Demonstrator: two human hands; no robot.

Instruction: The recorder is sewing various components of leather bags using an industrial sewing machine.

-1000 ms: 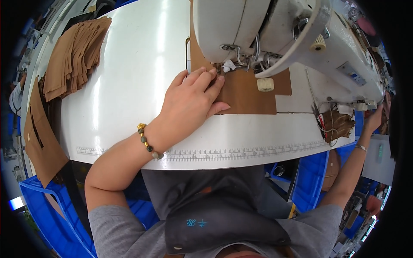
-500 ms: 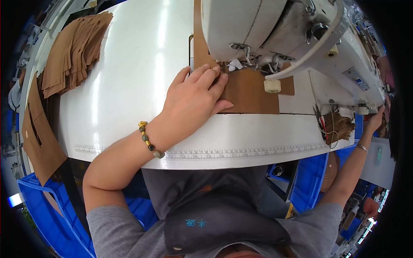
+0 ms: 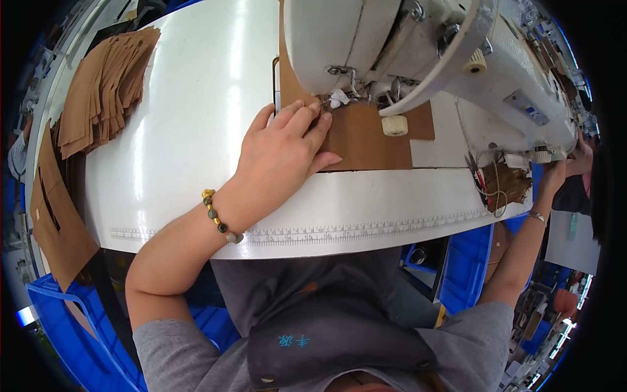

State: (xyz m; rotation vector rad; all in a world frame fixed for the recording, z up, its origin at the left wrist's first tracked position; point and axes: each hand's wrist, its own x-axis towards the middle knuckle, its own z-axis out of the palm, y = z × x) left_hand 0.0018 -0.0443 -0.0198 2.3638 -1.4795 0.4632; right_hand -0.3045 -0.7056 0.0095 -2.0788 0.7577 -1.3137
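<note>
A flat brown leather-like piece point(image 3: 372, 145) lies on the white sewing table, partly under the head of a white sewing machine point(image 3: 356, 42). My left hand point(image 3: 277, 147) rests palm down over the piece's left side, its fingers stretched toward the presser foot area. A beaded bracelet circles that wrist. The needle and the piece's edge there are partly hidden by fingers and machine parts. Far to the right, my right hand point(image 3: 555, 171) reaches up beside the machine's right end; its fingers are hidden, so what they touch does not show.
A fanned stack of brown pieces point(image 3: 108, 88) lies at the left, with a slotted brown piece point(image 3: 59, 215) hanging over the edge. Red-handled snips point(image 3: 481, 181) and a brown bundle point(image 3: 506, 186) sit right. Blue bins point(image 3: 72, 320) stand below. Another person's sleeve shows far right.
The whole view has shifted slightly. My left hand and the brown piece keep about the same place under the machine head; my right arm stays stretched to the machine's right end.
</note>
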